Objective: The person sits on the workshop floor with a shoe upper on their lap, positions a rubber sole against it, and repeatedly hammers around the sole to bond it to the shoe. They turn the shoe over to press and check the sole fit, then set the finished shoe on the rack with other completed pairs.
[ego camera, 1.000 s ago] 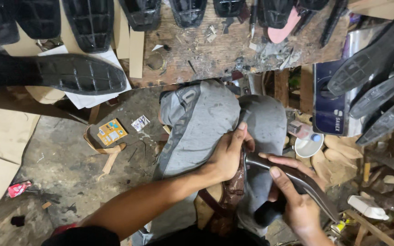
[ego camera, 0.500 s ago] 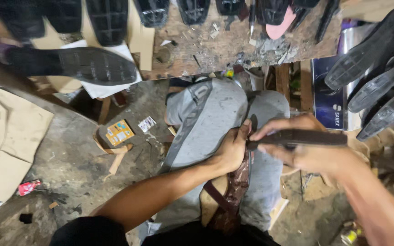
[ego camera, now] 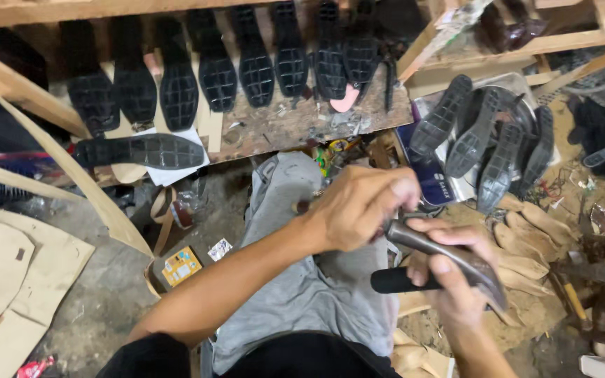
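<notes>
My left hand (ego camera: pixel 362 206) is closed into a fist above my lap in grey trousers (ego camera: pixel 295 294). A small brown end (ego camera: pixel 302 206) sticks out by its wrist, and the rest of that object is hidden in the fist. Just below and to the right, my right hand (ego camera: pixel 453 280) grips a curved grey metal tool (ego camera: pixel 449 255) with a black handle (ego camera: pixel 395 280). The tool's upper end touches the underside of my left fist.
A row of black shoe soles (ego camera: pixel 274 63) lies on the worn wooden bench (ego camera: pixel 281 126). More black soles (ego camera: pixel 484 140) are piled at the right above several pale wooden pieces (ego camera: pixel 526 238). Cardboard sheets (ego camera: pixel 8 280) and a small orange box (ego camera: pixel 181 266) lie on the floor at the left.
Both hands have risen from the lap and come closer to the camera. The brown leather piece between the knees is out of sight. The right hand with the tool has dropped below the left fist.
</notes>
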